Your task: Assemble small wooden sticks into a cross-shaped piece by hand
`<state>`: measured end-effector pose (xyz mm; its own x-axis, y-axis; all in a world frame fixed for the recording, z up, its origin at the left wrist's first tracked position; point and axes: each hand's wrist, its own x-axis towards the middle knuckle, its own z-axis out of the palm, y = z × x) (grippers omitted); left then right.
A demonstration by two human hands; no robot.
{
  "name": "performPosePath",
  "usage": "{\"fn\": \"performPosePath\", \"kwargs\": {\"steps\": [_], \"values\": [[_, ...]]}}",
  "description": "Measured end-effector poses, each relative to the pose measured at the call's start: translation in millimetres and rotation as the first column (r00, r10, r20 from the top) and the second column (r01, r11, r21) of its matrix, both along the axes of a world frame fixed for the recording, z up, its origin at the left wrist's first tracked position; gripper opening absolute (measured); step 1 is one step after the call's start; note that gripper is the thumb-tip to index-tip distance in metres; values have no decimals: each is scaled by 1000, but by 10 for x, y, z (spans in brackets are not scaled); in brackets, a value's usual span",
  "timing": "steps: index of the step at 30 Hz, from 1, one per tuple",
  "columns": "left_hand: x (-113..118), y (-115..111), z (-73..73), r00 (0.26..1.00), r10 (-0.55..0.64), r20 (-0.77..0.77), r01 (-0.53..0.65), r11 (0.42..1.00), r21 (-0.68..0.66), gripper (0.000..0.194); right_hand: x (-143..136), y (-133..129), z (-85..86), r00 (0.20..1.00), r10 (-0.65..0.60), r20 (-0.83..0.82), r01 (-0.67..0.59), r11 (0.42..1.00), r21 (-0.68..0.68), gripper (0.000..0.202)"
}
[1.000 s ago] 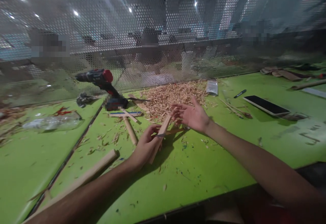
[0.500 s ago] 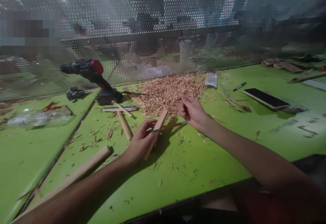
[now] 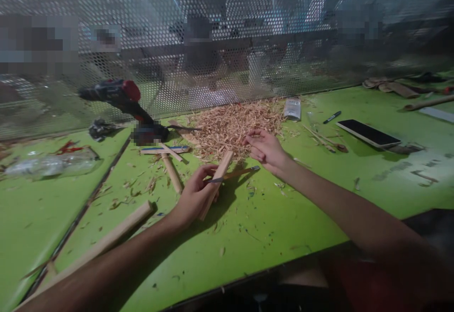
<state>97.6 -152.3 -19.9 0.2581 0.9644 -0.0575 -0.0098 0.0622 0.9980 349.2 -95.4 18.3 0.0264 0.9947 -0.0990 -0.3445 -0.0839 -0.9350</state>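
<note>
My left hand is closed around a flat pale wooden piece, which points up and away over the green table. A thin blade-like tool with an orange-brown middle crosses the wood at the same hand, its far end sticking out to the right. Just right of it, my right hand is raised with its fingers loosely bent and partly spread, and nothing shows in them. Beyond both hands lies a heap of wood shavings.
A cordless drill stands at the back left beside wooden sticks. A long wooden rod lies near my left forearm. A phone, a pen and a silvery packet are on the right. Perforated metal sheeting rises behind.
The fingers of my right hand have loosened from a tighter curl. My left hand still holds the wood and tool, almost unmoved. The view has shifted slightly.
</note>
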Motion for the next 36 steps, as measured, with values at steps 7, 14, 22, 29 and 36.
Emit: {"fn": "performPosePath", "kwargs": {"steps": [7, 14, 22, 29, 36], "values": [[-2, 5, 13, 1000, -19, -9, 19, 1000, -5, 52, 34, 70, -72, 999, 47, 15, -47, 999, -23, 26], [-14, -9, 34, 999, -33, -26, 33, 999, -16, 52, 69, 21, -44, 990, 140, 10, -140, 990, -15, 43], [-14, -11, 24, 998, -27, -50, 27, 1000, -9, 52, 108, 26, -64, 987, 144, 77, -146, 989, 25, 44], [1, -13, 28, 999, -22, -36, 22, 1000, -1, 54, 138, 34, -104, 981, 176, 88, -184, 979, 92, 55], [-4, -10, 16, 999, -26, -22, 27, 1000, 9, 51, 65, 52, -35, 983, 181, 6, -181, 982, 60, 69]]}}
